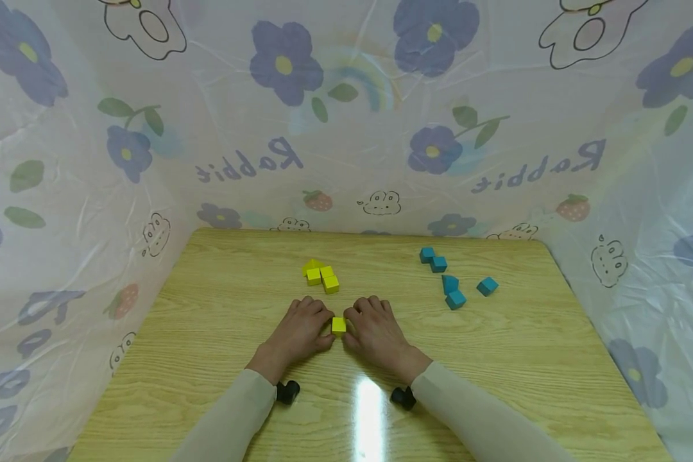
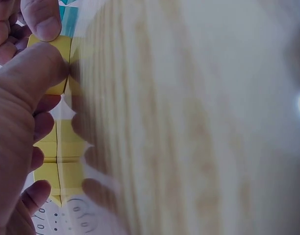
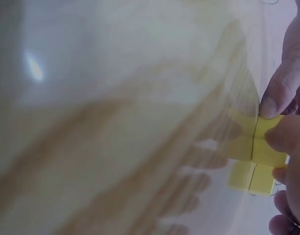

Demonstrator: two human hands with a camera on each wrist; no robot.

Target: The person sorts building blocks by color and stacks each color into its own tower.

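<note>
A small yellow cube (image 1: 339, 326) sits on the wooden table between both hands. The left hand (image 1: 303, 328) holds it from the left, its thumb (image 2: 44, 66) lying over the near face in the left wrist view. From the right, the right hand (image 1: 375, 328) grips the same cube, its thumb (image 3: 286, 134) against the yellow face in the right wrist view. Fingers of both hands curl in at the cube's sides, and the far face is hidden. Just beyond the hands is a group of yellow blocks (image 1: 330, 284), with a triangular one (image 1: 311, 265) at its back left.
Several blue blocks lie at the back right: two cubes (image 1: 433, 260) corner to corner, a rounded or wedge-shaped block (image 1: 450, 283) against a cube (image 1: 455, 299), and a lone cube (image 1: 487, 286). A patterned sheet (image 1: 352, 160) walls the table (image 1: 237, 289) behind and at both sides.
</note>
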